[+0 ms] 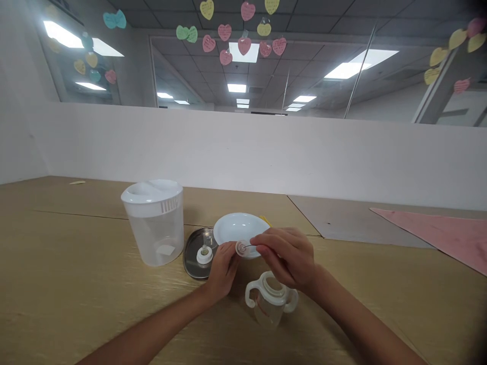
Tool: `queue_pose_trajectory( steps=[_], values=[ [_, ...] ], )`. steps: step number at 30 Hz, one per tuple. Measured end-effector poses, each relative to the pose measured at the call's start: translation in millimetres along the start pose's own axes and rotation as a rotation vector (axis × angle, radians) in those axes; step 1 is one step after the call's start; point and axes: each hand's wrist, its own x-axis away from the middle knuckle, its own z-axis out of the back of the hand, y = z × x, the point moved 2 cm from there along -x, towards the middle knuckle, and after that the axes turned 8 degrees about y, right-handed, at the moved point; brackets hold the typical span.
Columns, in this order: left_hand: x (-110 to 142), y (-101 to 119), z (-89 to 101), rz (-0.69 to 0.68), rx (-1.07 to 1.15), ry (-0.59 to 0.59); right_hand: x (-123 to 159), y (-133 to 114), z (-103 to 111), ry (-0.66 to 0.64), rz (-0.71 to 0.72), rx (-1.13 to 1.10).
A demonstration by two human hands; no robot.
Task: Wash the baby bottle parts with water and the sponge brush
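We look down on a wooden table carrying a lidded translucent plastic jug, a round steel tray with a white bottle collar on it, a white bowl and a two-handled sippy cup. At the bowl's near edge, our left hand pinches a small ringed plastic disc by its rim, while our right hand pinches a thin wire whose tip meets the disc. The disc looks light and slippery, best held by that rim; the wire looks fine and springy, safest gripped near its tip.
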Motion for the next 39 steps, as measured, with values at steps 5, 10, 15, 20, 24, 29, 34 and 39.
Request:
queue_pose_trajectory(
  steps=[5, 10, 15, 20, 24, 29, 34, 39],
  values=[
    [1.2, -6.0, -3.6, -0.006, 0.003, 0.034, 3.0, -0.1, -5.8, -0.115, 0.000, 0.022],
    [0.4, -4.8, -3.7, -0.018, 0.001, 0.031, 4.1, 1.6, -9.3, -0.173, -0.078, 0.010],
    [-1.0, -0.9, -2.0, -0.019, 0.003, 0.017, 2.2, 1.6, -8.8, -0.221, -0.157, -0.022],
    [-0.4, -4.4, -4.6, -0.002, -0.009, -0.007, 0.3, -1.4, -6.0, -0.280, -0.207, -0.037],
    [-0.3, -5.7, -5.8, 0.005, 0.002, -0.018, 0.0, -2.2, -6.2, -0.319, -0.235, -0.060],
    [-0.2, -4.9, -5.1, 0.003, 0.010, -0.020, -1.1, 0.2, -6.6, -0.332, -0.302, -0.118],
    [-0.5, -6.1, -6.0, -0.013, 0.015, -0.037, -1.5, 0.5, -6.9, -0.352, -0.348, -0.164],
    [-1.7, -3.3, -5.4, -0.003, 0.018, -0.031, -1.2, 1.2, -7.1, -0.366, -0.403, -0.221]
  ],
)
